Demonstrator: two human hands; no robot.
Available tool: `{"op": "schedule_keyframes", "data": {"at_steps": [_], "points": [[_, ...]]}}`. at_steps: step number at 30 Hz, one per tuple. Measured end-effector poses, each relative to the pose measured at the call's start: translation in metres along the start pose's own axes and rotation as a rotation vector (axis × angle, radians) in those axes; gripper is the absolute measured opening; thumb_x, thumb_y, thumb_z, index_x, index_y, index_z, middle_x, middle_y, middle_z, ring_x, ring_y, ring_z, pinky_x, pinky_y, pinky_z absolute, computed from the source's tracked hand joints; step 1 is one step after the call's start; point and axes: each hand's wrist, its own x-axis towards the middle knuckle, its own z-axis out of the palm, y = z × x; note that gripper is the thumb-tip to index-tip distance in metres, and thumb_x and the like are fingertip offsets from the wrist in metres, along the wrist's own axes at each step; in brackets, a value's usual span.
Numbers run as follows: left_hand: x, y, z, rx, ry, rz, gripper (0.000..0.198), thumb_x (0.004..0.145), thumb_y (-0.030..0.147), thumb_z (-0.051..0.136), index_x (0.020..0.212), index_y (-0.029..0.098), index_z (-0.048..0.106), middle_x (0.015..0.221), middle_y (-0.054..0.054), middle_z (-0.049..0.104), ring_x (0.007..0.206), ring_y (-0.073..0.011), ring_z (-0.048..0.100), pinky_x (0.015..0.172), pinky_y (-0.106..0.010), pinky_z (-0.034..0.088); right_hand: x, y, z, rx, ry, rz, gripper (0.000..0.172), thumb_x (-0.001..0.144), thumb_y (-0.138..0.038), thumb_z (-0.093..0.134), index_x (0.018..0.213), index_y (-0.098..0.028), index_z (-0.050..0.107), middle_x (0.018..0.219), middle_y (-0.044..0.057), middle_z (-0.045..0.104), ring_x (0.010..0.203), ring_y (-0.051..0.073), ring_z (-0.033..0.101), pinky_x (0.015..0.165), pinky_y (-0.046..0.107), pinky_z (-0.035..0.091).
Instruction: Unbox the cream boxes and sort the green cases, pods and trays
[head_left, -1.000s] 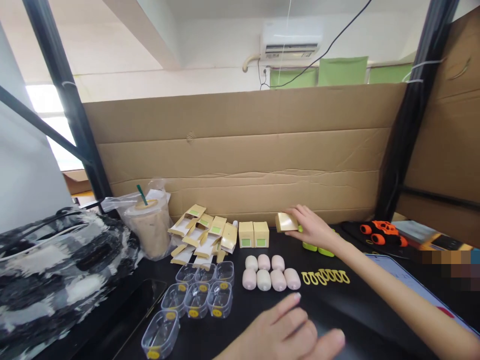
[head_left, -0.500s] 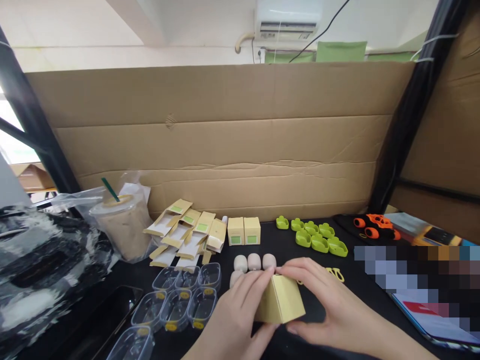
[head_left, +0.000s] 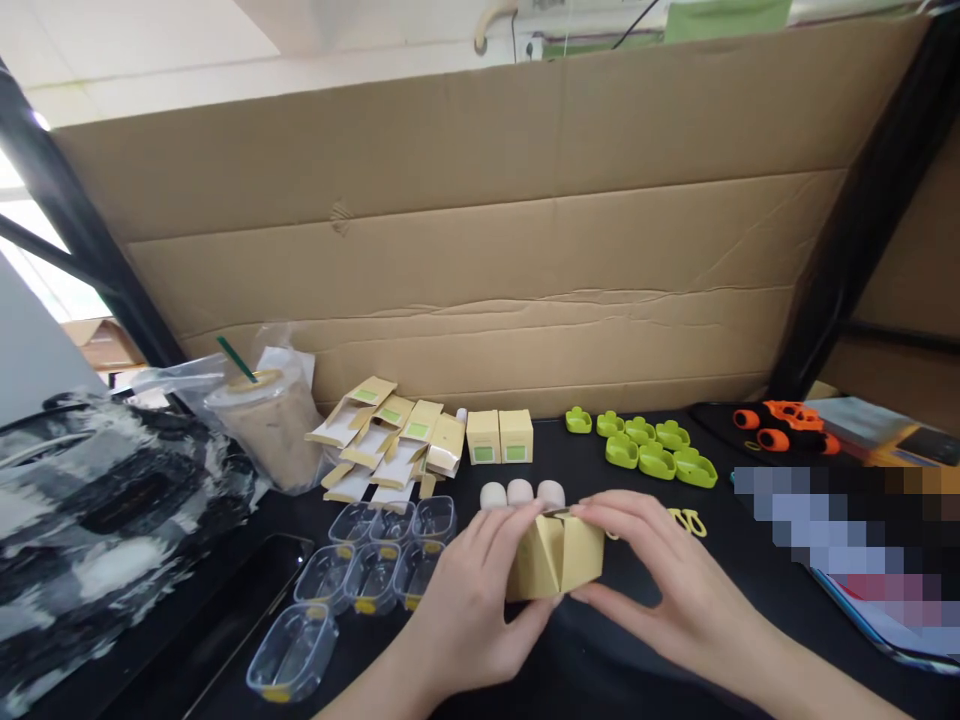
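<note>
1. The view is tipping lower than half a second ago: the wall air conditioner is dropping out of the top edge, and the cardboard wall (head_left: 480, 230) is filling most of the frame behind the black table (head_left: 600, 470).
2. The biggest change from a second ago is with the right hand (head_left: 675, 590): then it was reaching to the back by the green clips (head_left: 652, 450); now it is sitting at the near edge, facing the left hand (head_left: 469, 600).
3. Both hands are gripping the small yellow box (head_left: 556, 556) between them, fingertips curled over its top, where a flap is standing slightly open. Judging by this, the person is working on the box's top.
4. On the surface, a black-and-white bag (head_left: 97, 520) is lying at the far left, an iced drink cup (head_left: 266, 425) in a plastic bag beside it.
5. Flat box blanks (head_left: 390, 440), two standing boxes (head_left: 499, 436) and clear plastic cases (head_left: 367, 570) are resting left of the hands.
6. Pink capsules (head_left: 519, 492) are peeking out just behind the held box; an orange toy car (head_left: 784, 425) is sitting far right.
</note>
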Motion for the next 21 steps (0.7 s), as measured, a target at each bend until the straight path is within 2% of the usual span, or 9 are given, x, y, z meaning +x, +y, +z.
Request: {"op": "schedule_keyframes", "data": {"at_steps": [2,5,7,10,13,17,21], "points": [[0.001,0.0,-0.001,-0.008,0.029,-0.016,0.066,0.077,0.019,0.058,0.136,0.017,0.027,0.123,-0.014,0.056,0.108,-0.024,0.056,0.089,-0.038,0.051,0.0,-0.002,-0.005,0.059,0.036,-0.065,0.046,0.083,-0.018,0.061,0.123,-0.026,0.04,0.115,0.01,0.059,0.107,0.024,0.058,0.087,0.039,0.051],[0.002,-0.001,-0.002,0.012,0.038,-0.04,0.07,0.071,0.019,0.062,0.134,0.019,0.031,0.119,-0.012,0.056,0.103,-0.0249,0.057,0.086,-0.04,0.053,-0.002,-0.008,-0.013,0.267,-0.078,-0.15,0.045,0.082,-0.02,0.063,0.118,-0.03,0.04,0.104,0.004,0.064,0.097,0.021,0.062,0.086,0.036,0.052],[0.002,-0.001,-0.002,0.042,0.022,-0.041,0.065,0.067,0.02,0.063,0.128,0.021,0.039,0.111,-0.01,0.057,0.097,-0.0252,0.058,0.078,-0.039,0.055,-0.002,-0.011,-0.014,0.408,-0.158,-0.062,0.034,0.086,-0.025,0.057,0.117,-0.031,0.044,0.094,0.001,0.066,0.087,0.019,0.065,0.078,0.032,0.056],[0.0,0.0,-0.001,0.101,0.028,0.042,0.057,0.067,0.016,0.06,0.121,0.021,0.044,0.107,-0.01,0.056,0.093,-0.0252,0.058,0.07,-0.037,0.056,0.0,-0.011,-0.01,0.48,-0.105,0.136,0.018,0.092,-0.022,0.047,0.108,-0.03,0.052,0.085,0.0,0.062,0.069,0.013,0.063,0.063,0.024,0.056],[-0.002,0.001,0.001,0.146,0.046,0.119,0.046,0.07,0.013,0.057,0.114,0.021,0.047,0.111,-0.01,0.055,0.095,-0.0244,0.057,0.073,-0.037,0.055,0.004,-0.009,-0.006,0.407,-0.097,0.101,0.019,0.089,-0.019,0.053,0.105,-0.029,0.056,0.091,0.002,0.058,0.067,0.012,0.061,0.062,0.023,0.055],[-0.002,0.0,0.0,0.172,0.097,0.175,0.028,0.074,0.012,0.055,0.102,0.018,0.05,0.11,-0.011,0.057,0.098,-0.0231,0.056,0.08,-0.038,0.055,0.005,-0.009,-0.008,0.079,-0.181,-0.063,0.025,0.086,-0.023,0.058,0.11,-0.029,0.056,0.096,0.005,0.059,0.079,0.017,0.063,0.064,0.029,0.055],[0.0,0.001,-0.004,0.197,0.211,0.229,0.025,0.075,0.011,0.054,0.099,0.017,0.048,0.11,-0.012,0.057,0.098,-0.0226,0.056,0.084,-0.038,0.055,0.002,-0.004,-0.009,-0.086,-0.069,-0.071,0.01,0.088,-0.03,0.056,0.096,-0.024,0.054,0.091,0.005,0.059,0.073,0.017,0.063,0.057,0.028,0.053]]}}
